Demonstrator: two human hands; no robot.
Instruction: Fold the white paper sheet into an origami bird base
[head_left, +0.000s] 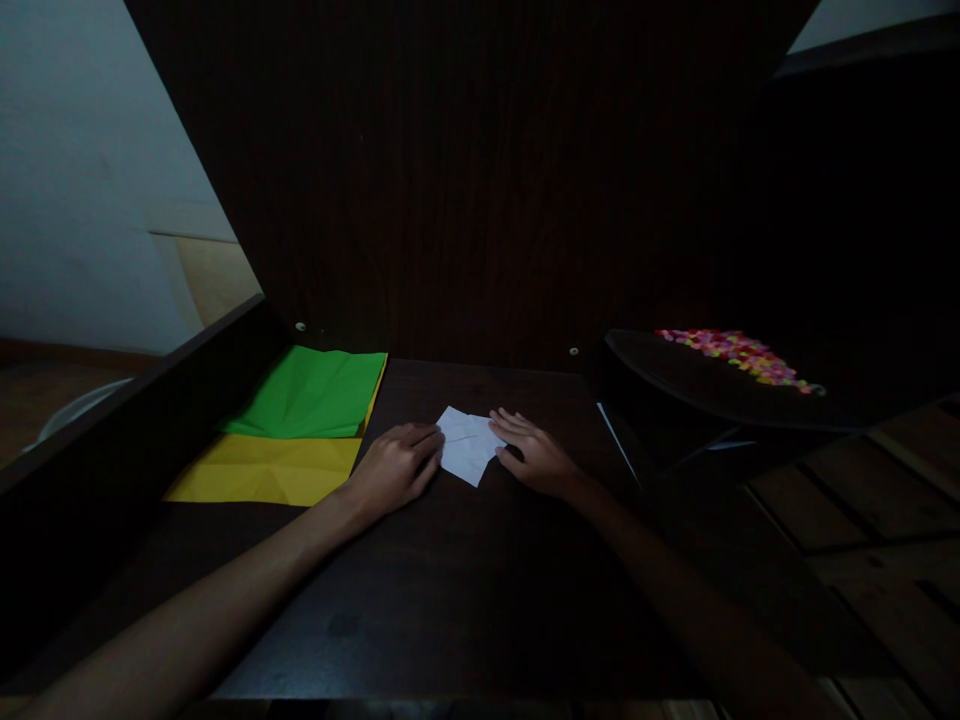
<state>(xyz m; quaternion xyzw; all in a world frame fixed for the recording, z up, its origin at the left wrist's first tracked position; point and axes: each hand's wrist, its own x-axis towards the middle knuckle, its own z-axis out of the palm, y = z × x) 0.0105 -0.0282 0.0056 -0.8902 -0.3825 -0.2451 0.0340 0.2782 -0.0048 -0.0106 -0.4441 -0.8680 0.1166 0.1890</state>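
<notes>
A small piece of folded white paper (471, 450) lies on the dark desk (420, 600) between my hands, with creases and pointed corners. My left hand (399, 462) is at its left edge, fingers together and curled, with the thumb close by the paper. At the right edge, my right hand (536, 455) rests with its fingers stretched out and slightly apart, fingertips touching the paper. Left of my left hand, a green sheet (315, 390) overlaps a yellow sheet (262, 470); both show fold lines.
A dark upright panel (450, 180) rises behind the desk, and a low side board (135, 400) borders it on the left. On a curved dark shelf (675, 385) at the right lies a strip of small pink, red and yellow pieces (742, 355). The room is dim.
</notes>
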